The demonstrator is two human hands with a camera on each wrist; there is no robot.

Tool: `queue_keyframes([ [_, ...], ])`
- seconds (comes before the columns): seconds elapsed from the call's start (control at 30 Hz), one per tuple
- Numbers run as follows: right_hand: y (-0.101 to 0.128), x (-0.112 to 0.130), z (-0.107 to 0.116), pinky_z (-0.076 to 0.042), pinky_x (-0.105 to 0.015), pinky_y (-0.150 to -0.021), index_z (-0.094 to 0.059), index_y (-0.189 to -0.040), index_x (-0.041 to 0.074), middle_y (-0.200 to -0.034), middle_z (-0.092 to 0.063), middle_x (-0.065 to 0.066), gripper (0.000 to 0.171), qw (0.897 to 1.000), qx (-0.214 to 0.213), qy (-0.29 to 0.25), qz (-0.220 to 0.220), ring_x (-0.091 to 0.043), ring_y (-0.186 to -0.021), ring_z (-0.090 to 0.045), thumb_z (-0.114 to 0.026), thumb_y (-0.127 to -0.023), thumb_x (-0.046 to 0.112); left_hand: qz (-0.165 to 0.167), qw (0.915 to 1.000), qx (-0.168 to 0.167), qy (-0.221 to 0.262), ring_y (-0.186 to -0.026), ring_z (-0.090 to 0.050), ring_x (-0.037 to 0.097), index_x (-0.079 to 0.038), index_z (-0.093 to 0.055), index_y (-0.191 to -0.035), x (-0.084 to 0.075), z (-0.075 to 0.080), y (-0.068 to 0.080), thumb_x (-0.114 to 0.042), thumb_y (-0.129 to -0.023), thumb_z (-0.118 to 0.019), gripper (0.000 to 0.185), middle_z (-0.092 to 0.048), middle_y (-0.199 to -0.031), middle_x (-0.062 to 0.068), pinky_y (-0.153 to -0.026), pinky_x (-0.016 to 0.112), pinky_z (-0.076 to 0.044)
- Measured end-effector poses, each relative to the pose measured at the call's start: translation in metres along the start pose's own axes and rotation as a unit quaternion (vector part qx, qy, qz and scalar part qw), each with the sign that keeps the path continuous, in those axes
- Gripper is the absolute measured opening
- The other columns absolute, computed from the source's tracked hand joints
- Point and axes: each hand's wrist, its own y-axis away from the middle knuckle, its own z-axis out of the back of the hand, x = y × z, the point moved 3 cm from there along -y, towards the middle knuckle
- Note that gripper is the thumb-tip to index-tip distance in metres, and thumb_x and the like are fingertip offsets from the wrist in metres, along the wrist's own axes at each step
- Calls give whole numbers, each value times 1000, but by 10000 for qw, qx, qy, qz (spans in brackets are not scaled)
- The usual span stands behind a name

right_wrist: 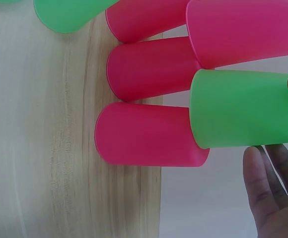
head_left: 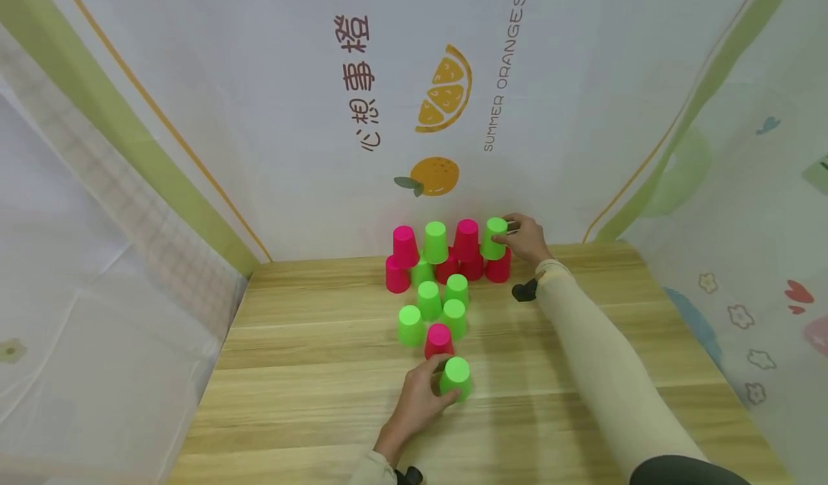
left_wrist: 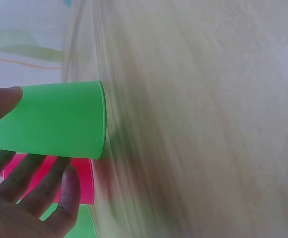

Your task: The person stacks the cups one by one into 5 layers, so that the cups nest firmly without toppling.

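Upturned plastic cups stand on a wooden table [head_left: 310,370]. At the back, a lower row of mostly pink cups [head_left: 397,275] carries an upper row: pink [head_left: 405,246], green [head_left: 435,242], pink [head_left: 466,239] and a green cup [head_left: 494,238] at the right end. My right hand [head_left: 512,235] grips that end cup [right_wrist: 243,109], which sits over a pink cup [right_wrist: 149,134]; the fingers [right_wrist: 268,193] are spread beside it. Nearer me, my left hand [head_left: 435,382] grips a lone green cup [head_left: 456,377] [left_wrist: 54,119] standing on the table, fingers [left_wrist: 44,191] curled by it.
Between the two hands stands a loose cluster of green cups [head_left: 428,299] with one pink cup [head_left: 438,340] [left_wrist: 82,183] at its near end. Printed cloth walls [head_left: 362,97] close in the table at the back and sides. Bare wood lies left [head_left: 284,312] and right [head_left: 679,370].
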Motion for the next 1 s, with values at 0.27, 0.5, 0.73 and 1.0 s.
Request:
queue_keyframes([
  [0.27,0,0,1,-54,-52,-102,-50,-141,0,-138,-57,-28,55,10000,-6,-46,2,-43,-127,-56,-69,-93,18,-95,10000,-8,17,-115,-68,26,-9,-61,-128,-5,0,3,-13,-82,-80,50,-71,-123,7,-96,37,-58],
  [0.5,2,-1,0,-54,-54,-103,-46,-144,-1,-140,-55,-30,61,9999,55,-45,109,-46,-128,-58,-71,-91,18,-222,9997,92,53,-114,-67,25,-11,-61,-129,-16,9,3,-18,-82,-81,52,-71,-122,7,-86,37,-60],
  [0.73,8,-5,5,-54,-54,-103,-45,-145,0,-145,-52,-28,65,9996,-141,77,252,-45,-130,-56,-73,-90,20,-388,9989,207,169,-113,-67,21,-18,-61,-130,-24,19,1,-23,-83,-81,51,-71,-122,1,-84,37,-59],
  [1.0,24,-7,14,-52,-56,-104,-45,-146,2,-146,-52,-25,66,9984,-362,-367,246,-44,-133,-53,-73,-88,19,-429,9982,291,316,-108,-66,20,-21,-60,-133,-32,40,-6,-28,-86,-79,51,-70,-120,-1,-85,32,-57],
])
